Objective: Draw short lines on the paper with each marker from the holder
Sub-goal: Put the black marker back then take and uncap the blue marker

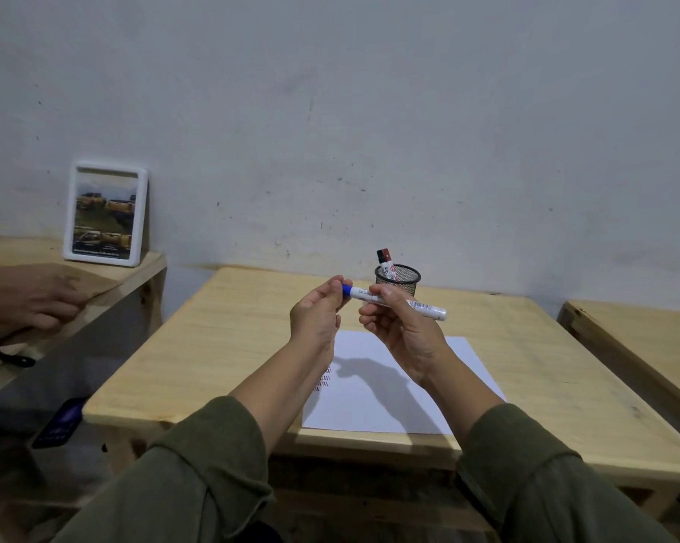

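I hold a white marker with a blue cap [399, 302] level above the table, in front of me. My right hand [403, 331] grips its white barrel. My left hand [319, 313] pinches the blue cap end between thumb and fingers. Behind them stands a black mesh holder [398, 275] with two markers [385, 261] sticking up, one black-capped and one red-capped. A white sheet of paper [389, 401] lies on the wooden table [221, 346] below my hands, with short red and dark lines [324, 380] near its left edge, partly hidden by my left forearm.
Another person's hand [29, 295] rests on a lower wooden shelf at the left, near a white-framed picture [105, 214] leaning on the wall. A phone [58, 423] lies on the floor at the left. A second wooden table [640, 346] stands at the right.
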Motion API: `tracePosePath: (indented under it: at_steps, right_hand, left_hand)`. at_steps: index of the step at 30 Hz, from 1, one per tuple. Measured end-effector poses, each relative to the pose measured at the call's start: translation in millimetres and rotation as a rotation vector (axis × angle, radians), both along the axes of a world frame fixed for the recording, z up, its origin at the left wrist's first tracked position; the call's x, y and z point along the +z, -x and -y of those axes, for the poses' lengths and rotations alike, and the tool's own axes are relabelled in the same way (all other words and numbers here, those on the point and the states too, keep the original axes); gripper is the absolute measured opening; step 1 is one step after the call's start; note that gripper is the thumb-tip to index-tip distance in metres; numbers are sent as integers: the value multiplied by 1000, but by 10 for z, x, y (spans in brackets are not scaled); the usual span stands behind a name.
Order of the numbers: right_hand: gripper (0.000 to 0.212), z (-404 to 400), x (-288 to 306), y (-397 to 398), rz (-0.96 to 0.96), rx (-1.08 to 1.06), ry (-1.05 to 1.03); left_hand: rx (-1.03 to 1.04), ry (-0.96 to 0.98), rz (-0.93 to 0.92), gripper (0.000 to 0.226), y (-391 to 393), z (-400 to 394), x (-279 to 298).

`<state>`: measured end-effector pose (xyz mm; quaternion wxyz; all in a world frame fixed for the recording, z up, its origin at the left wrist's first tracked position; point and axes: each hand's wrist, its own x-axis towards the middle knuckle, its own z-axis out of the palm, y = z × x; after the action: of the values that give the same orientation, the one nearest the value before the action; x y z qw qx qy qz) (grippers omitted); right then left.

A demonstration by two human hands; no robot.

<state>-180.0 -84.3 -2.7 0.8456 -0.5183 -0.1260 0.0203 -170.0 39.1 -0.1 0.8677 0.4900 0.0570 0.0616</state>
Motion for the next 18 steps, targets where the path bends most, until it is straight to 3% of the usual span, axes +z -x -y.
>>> tracePosePath:
  at_steps: [8,13,18]
  right_hand:
    - [17,30,-30,5,42,-7,61]
    - [13,57,-9,21,143,-9,256]
    - [17,20,23,20,122,8,178]
  left_hand:
    - [18,-3,-63,16,-7,8,-4]
    - [99,5,-193,28,-40,0,-67]
    - [-31,102,-115,31,1,5,-27]
